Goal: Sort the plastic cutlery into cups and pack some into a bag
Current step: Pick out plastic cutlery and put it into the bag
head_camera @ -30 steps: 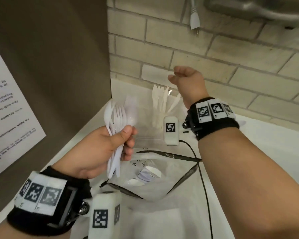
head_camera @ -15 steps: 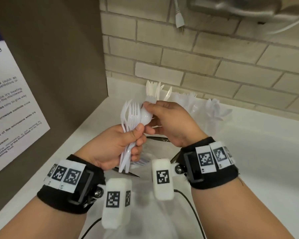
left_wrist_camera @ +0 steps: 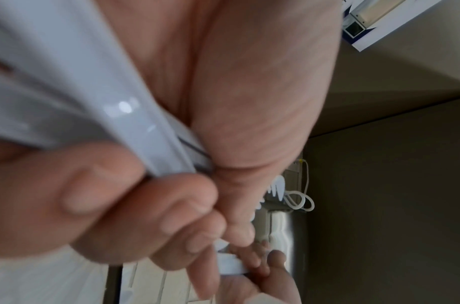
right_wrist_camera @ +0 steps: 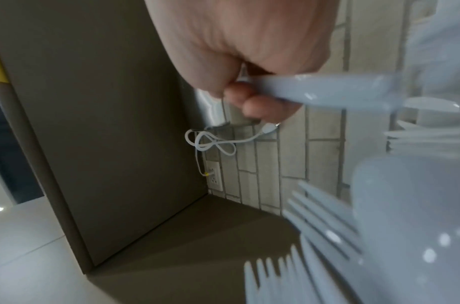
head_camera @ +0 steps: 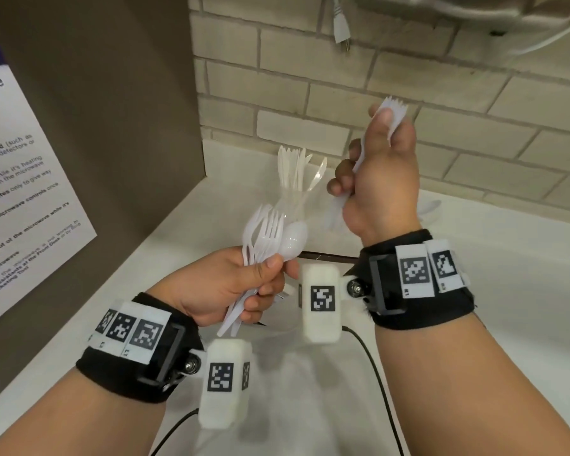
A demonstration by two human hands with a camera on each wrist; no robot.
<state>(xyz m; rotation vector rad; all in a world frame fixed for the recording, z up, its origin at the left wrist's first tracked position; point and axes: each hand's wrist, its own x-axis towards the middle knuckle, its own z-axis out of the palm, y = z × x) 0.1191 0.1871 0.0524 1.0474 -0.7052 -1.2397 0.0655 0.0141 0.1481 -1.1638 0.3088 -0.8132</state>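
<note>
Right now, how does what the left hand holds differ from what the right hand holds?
The left hand grips a bundle of forks and a spoon, low over the counter; the right hand grips a single fork, raised in front of the brick wall. The bundle fans out above the left thumb; the single fork's tines stick out above the right fist. Both are white plastic, heads up.

Pale brick wall (head_camera: 441, 103) meets brown panel (head_camera: 112, 110) above white counter (head_camera: 507, 291).
</note>
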